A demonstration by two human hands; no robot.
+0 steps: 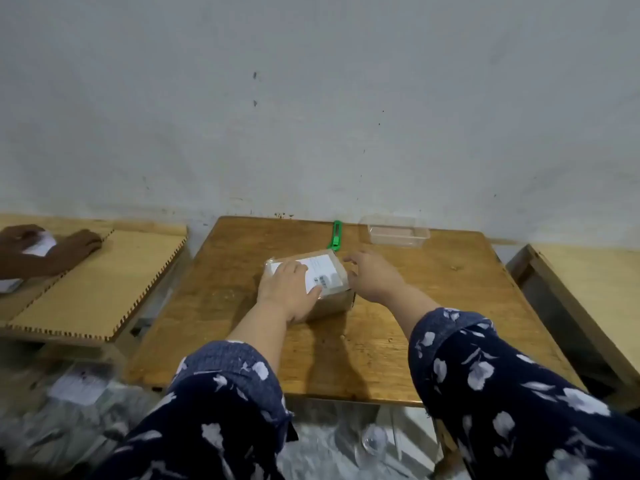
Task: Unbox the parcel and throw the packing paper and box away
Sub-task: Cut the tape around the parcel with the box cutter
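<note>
At centre of wooden counter [398, 327]: parcel [317, 282], brown box under clear wrap, white shipping label [320, 273] with barcode on top. Left hand [289, 292]: flat on parcel top, fingers [294, 270] spread over label, near-left edge covered, nothing gripped. Right hand [372, 277]: at parcel's right side, fingers loosely open, contact with box unclear. Behind parcel: green box cutter [336, 236], lying flat, untouched. Far right corner: clear plastic container [396, 233]. Adjacent desk at left: another person's hands [48, 245].
</note>
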